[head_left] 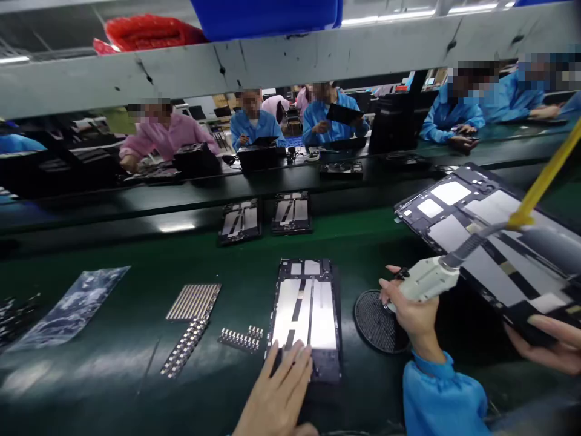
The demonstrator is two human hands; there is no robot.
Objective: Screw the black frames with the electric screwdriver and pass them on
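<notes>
A dark tablet back frame (pixel 308 303) with silver panels lies flat on the green belt in front of me. My left hand (pixel 281 393) rests open on its near end, fingers spread. My right hand (pixel 413 315), in a blue sleeve, is closed around a pale electric screwdriver (pixel 426 278) hung from a yellow cable (pixel 544 181). The screwdriver's dark tip lies over a second, tilted frame (pixel 490 242) at the right. Another hand (pixel 554 348) reaching in from the right edge holds that frame up by its near corner.
A round black screw tray (pixel 372 324) sits by my right hand. Strips of small parts (pixel 193 301) and a plastic bag (pixel 72 306) lie to the left. Two more frames (pixel 240 221) rest further up the belt. A grey shelf beam (pixel 272 66) hangs overhead; people work opposite.
</notes>
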